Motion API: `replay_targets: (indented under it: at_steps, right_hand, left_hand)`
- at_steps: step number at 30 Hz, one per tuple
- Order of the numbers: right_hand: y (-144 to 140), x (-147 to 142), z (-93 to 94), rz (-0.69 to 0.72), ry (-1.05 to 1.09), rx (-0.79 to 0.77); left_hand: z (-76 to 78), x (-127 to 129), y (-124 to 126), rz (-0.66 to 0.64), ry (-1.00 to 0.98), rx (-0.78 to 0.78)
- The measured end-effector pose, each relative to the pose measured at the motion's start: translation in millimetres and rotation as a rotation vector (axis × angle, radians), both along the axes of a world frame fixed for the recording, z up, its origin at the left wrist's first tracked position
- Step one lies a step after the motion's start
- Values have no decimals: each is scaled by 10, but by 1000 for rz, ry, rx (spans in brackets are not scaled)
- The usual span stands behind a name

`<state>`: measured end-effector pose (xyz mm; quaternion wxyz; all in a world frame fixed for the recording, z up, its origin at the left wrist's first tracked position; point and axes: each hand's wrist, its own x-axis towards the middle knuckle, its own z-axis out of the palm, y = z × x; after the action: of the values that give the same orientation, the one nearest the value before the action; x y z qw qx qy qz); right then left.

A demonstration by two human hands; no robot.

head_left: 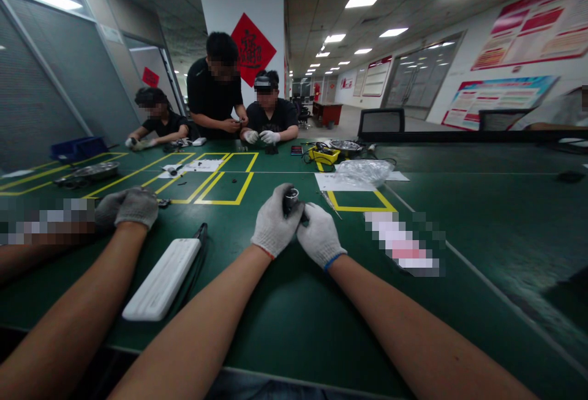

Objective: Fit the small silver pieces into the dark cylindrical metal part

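Observation:
My left hand (276, 219), in a white knit glove with an orange cuff, is closed around a small round dark part with a pale ring-shaped rim (291, 194). The part is held up over the green table, its rim facing upward. Close against it on the right is my right hand (320, 236), gloved in white with a blue cuff. Its fingers are pinched together at the left thumb, on something dark and too small to name. The fingertips of both gloves look dark.
Left of my forearm lies a white power strip-like box (162, 279) with a black cable (200, 247). A neighbour's gloved hands (133, 209) work farther left. Ahead are a yellow tray (324, 155), plastic bags (365, 172), tweezers (331, 204) and yellow tape outlines (225, 202). Several people are across the table.

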<state>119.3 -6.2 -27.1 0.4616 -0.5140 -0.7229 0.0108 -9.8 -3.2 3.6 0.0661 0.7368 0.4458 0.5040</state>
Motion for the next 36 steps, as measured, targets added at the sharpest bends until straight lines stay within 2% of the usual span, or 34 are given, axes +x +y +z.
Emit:
replay_targets:
  at_steps: [7, 36]
  right_hand:
    - [26, 3, -36, 21, 28, 35]
    - [15, 9, -14, 29, 10, -9]
  left_hand:
    - [-9, 7, 9, 15, -3, -13]
    - [-33, -8, 20, 11, 16, -30]
